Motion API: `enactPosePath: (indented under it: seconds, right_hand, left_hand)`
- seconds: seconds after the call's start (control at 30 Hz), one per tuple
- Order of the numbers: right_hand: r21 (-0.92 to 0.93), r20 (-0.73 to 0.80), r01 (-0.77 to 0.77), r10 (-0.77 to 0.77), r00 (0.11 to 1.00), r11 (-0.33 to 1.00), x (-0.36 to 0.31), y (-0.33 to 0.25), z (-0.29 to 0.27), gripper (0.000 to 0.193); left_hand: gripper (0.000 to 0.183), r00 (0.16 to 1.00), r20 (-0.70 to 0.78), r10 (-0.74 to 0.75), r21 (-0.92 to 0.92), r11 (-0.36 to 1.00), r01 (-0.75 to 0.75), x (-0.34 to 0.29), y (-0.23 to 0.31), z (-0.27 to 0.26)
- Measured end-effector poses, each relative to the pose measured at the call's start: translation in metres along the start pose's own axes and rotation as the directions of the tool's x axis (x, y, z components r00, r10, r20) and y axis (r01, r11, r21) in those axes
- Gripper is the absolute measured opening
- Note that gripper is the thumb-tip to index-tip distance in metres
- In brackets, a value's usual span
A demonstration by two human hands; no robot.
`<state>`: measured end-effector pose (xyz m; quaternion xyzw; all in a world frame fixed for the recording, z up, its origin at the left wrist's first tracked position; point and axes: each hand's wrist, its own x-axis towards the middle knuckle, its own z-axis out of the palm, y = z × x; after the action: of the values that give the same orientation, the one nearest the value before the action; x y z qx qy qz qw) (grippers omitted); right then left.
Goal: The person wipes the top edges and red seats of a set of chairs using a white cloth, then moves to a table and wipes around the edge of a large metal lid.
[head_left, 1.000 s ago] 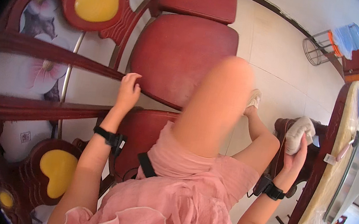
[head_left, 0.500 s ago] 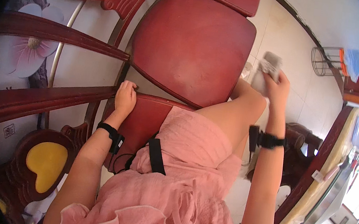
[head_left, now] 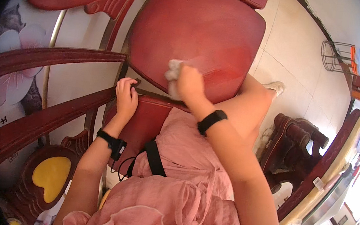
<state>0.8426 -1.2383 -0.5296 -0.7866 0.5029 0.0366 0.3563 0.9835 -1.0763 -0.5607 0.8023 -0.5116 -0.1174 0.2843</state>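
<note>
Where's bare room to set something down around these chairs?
The far part of the large red seat, beyond the right hand and pale cloth; also floor tiles between that seat and the wire rack. Crowded: the nearer seat, with pink clothing on it and the left hand beside it.

Two bare hands, one crumpled grey-white cloth, three dark-red padded chair seats, two black wrist straps, one pale shoe and one round dark wire stand are visible.
</note>
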Motion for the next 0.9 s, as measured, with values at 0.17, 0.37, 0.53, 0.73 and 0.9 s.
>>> enactPosePath:
  seconds: [0.17,0.37,0.53,0.73,0.9]
  right_hand:
    - [0.523,0.181,0.063,-0.183,0.966,0.85,-0.012,0.005,0.008,0.039]
    - [0.952,0.229,-0.241,0.084,0.97,0.191,0.003,0.061,-0.048,0.029]
    - [0.987,0.074,-0.034,0.256,0.964,-0.157,-0.015,0.126,-0.055,0.038]
    - [0.922,0.115,0.012,0.305,0.945,-0.386,-0.033,0.127,-0.072,0.038]
    - [0.918,0.067,0.056,0.292,0.954,-0.392,-0.042,0.136,-0.076,0.043]
  left_hand:
    - [0.013,0.966,0.223,0.13,-0.692,0.719,0.063,0.057,0.121,-0.087]
    - [0.013,0.756,-0.056,0.652,-0.921,0.259,-0.292,0.061,0.231,-0.188]
    - [0.011,0.695,-0.264,0.669,-0.937,-0.007,-0.349,0.055,0.236,-0.188]
    - [0.009,0.687,-0.351,0.636,-0.903,-0.036,-0.428,0.047,0.239,-0.197]
    - [0.007,0.657,-0.435,0.616,-0.86,-0.066,-0.507,0.04,0.243,-0.201]
